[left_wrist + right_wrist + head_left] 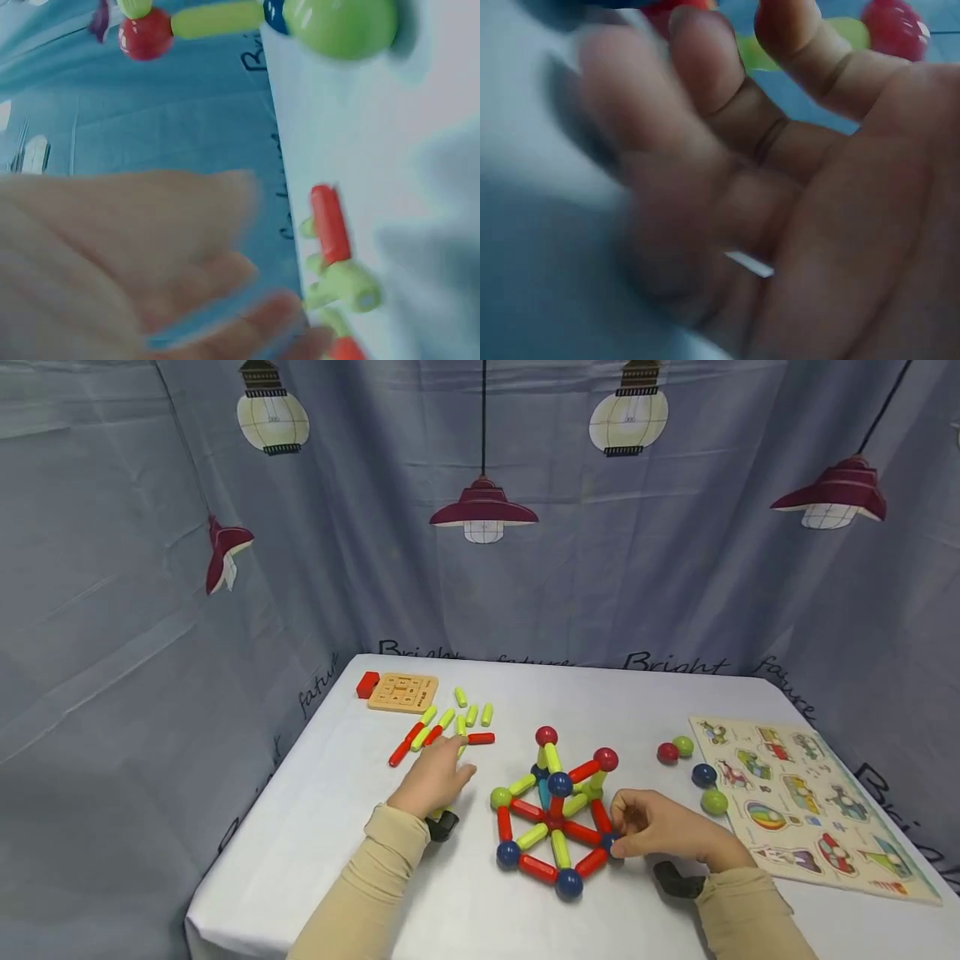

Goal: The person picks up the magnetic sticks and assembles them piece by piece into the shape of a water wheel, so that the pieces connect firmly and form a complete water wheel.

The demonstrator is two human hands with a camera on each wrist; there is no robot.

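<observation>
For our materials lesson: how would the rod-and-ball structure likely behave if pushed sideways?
The rod-and-ball structure would probably slide on its ball feet across the smooth white table. Its raised red-ball peak may tip. Joints might separate.

Both arms wear long sleeves, beige, plain knit-like fabric with no print or logo visible. Left sleeve [360, 893] ends in a snug cuff at the wrist; right sleeve [750, 918] matches, cuff slightly bunched. A black device is strapped under each wrist: left wrist mount [442, 825], rounded and dark; right wrist mount [678, 881], black, angular. Left hand [435, 777] and right hand [660, 827] are bare, no gloves. Rings or watch: cannot tell.
</observation>
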